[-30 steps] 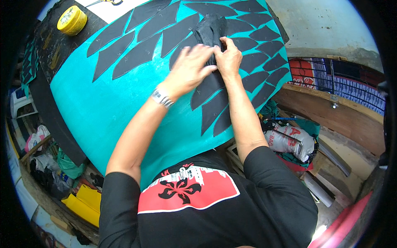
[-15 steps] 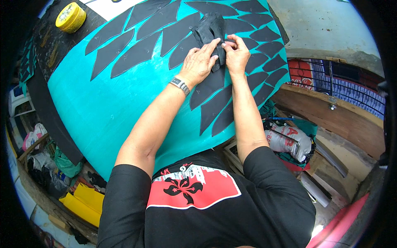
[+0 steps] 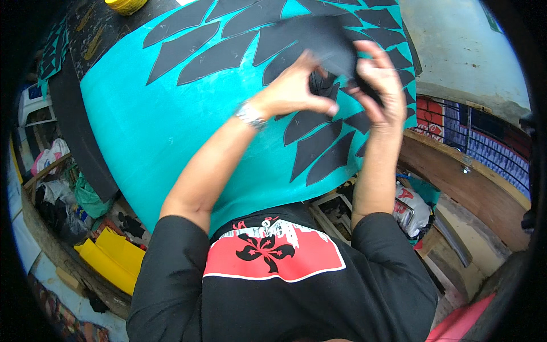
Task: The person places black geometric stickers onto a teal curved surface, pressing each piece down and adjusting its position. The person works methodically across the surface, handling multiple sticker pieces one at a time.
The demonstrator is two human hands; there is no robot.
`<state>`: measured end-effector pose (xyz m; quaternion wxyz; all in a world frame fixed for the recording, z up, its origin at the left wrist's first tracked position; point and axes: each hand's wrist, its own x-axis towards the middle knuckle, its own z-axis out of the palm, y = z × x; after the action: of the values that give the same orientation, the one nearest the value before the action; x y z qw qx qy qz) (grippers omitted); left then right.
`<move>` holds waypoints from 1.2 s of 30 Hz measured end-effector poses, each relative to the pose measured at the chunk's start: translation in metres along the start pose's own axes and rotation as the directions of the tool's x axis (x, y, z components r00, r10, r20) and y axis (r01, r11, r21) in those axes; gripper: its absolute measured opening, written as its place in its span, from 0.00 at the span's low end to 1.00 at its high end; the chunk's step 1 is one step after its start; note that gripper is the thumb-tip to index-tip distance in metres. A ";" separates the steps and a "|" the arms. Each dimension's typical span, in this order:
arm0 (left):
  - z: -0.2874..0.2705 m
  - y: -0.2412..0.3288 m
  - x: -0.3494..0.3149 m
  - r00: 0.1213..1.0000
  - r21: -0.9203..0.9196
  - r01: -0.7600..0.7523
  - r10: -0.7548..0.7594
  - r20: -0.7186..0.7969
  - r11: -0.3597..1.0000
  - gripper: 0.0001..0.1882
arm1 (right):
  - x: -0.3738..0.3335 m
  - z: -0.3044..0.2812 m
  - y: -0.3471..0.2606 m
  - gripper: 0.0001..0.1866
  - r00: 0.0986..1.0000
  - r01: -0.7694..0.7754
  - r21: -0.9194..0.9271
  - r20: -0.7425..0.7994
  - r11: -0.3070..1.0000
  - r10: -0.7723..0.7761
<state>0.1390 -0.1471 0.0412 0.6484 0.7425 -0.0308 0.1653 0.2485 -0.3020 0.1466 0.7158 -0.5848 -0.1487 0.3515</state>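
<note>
Right hand (image 3: 384, 84) and left hand (image 3: 289, 90) have parted since the last frame, black piece (image 3: 333, 41) up between them.
Piece is blurred, above the teal sheet (image 3: 151, 128); my left thumb stands wide of the fingers, right fingers curl at its edge, pinching or not I can't tell. Risk, I judge: loose grip or fast swing could drop it, knocking cutouts (image 3: 216, 58) askew.

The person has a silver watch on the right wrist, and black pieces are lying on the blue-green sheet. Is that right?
Not quite: the head view shows the silver watch on the left wrist, not the right. Black pieces are indeed lying on the blue-green sheet.
</note>
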 end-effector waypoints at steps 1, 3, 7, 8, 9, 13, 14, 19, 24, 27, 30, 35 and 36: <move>-0.019 0.004 -0.020 0.986 -0.177 0.146 -0.128 0.110 0.973 0.28 | 0.005 0.014 0.017 0.26 0.990 -0.102 0.023 0.096 0.994 0.100; -0.040 0.011 -0.063 0.949 -0.518 0.267 -0.314 -0.005 0.813 0.26 | 0.013 0.038 0.053 0.25 0.916 -0.368 -0.035 0.159 0.929 0.368; -0.067 0.006 -0.118 0.575 -0.752 0.261 -0.723 -0.382 0.605 0.17 | 0.024 0.069 0.100 0.23 0.849 -0.516 0.150 0.221 0.843 0.480; -0.069 0.004 -0.125 0.517 -0.752 0.240 -0.737 -0.436 0.614 0.17 | 0.024 0.072 0.105 0.24 0.866 -0.490 0.176 0.209 0.854 0.455; -0.070 0.002 -0.130 0.416 -0.759 0.243 -0.772 -0.481 0.604 0.16 | 0.023 0.075 0.110 0.24 0.882 -0.464 0.199 0.196 0.863 0.429; -0.052 -0.004 -0.130 0.399 -0.731 0.074 -0.692 -0.602 0.679 0.11 | 0.026 0.082 0.127 0.26 0.965 -0.252 -0.062 0.056 0.966 0.255; -0.051 -0.004 -0.131 0.370 -0.724 0.106 -0.703 -0.607 0.682 0.11 | 0.028 0.082 0.131 0.27 0.975 -0.217 -0.199 -0.004 0.956 0.220; -0.071 -0.005 -0.140 0.356 -0.586 0.232 -0.628 -0.692 0.776 0.13 | 0.045 0.082 0.151 0.28 0.998 -0.012 -0.385 -0.061 0.923 -0.012; -0.099 -0.004 -0.153 0.407 -0.470 0.440 -0.636 -0.655 0.765 0.13 | 0.050 0.089 0.163 0.28 0.995 0.023 -0.548 -0.066 0.836 -0.071; -0.101 -0.004 -0.153 0.405 -0.468 0.478 -0.659 -0.634 0.744 0.12 | 0.050 0.091 0.165 0.28 0.992 0.040 -0.591 -0.071 0.806 -0.101; -0.100 -0.003 -0.152 0.408 -0.448 0.497 -0.657 -0.634 0.743 0.12 | 0.051 0.090 0.165 0.28 0.991 0.048 -0.611 -0.067 0.790 -0.112; -0.099 -0.003 -0.150 0.404 -0.430 0.514 -0.652 -0.642 0.742 0.12 | 0.054 0.091 0.163 0.30 0.990 0.033 -0.647 -0.082 0.762 -0.113; -0.100 -0.003 -0.150 0.391 -0.426 0.534 -0.660 -0.642 0.730 0.12 | 0.054 0.091 0.163 0.30 0.990 0.030 -0.658 -0.087 0.752 -0.115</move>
<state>-0.0218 -0.0749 0.0057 0.6668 0.5095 0.5004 0.2130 0.1760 -0.1873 0.0076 0.4868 -0.8122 -0.2409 0.2127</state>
